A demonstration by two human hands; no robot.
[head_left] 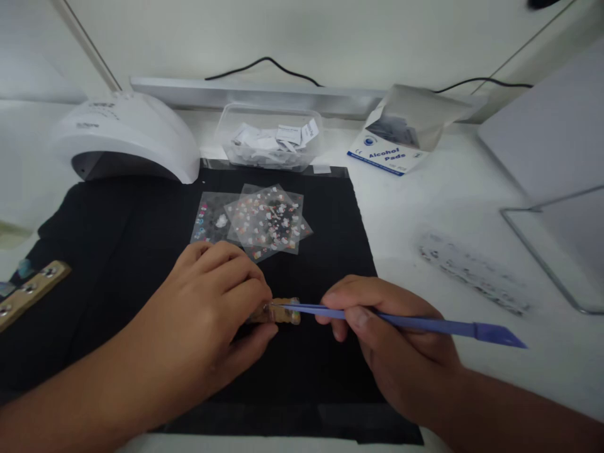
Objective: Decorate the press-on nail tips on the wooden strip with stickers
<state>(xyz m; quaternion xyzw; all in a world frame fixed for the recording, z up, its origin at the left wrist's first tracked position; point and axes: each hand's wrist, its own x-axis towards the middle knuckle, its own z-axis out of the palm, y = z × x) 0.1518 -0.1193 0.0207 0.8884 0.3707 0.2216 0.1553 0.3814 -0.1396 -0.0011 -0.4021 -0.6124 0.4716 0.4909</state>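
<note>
My left hand [214, 308] is closed, pinching a small tan, wooden-looking block [286, 317] between thumb and fingers. Only the block's right part shows; something clear and glossy sits at its end. In my right hand [387, 333] is a pair of blue-purple tweezers [425, 323], held like a pen. Its tips point left and lie over the block, close to my left fingertips; whether they grip anything is too small to tell. Just beyond my left hand, clear sticker sheets [274, 220] with small coloured prints overlap on the black mat [330, 377].
A white nail lamp [141, 129] stands back left, beside a clear tub [268, 157] of paper packets. An open alcohol pads box [391, 148] is back right. A tan strip with metal discs [38, 286] lies left; a clear patterned strip [472, 274] lies right.
</note>
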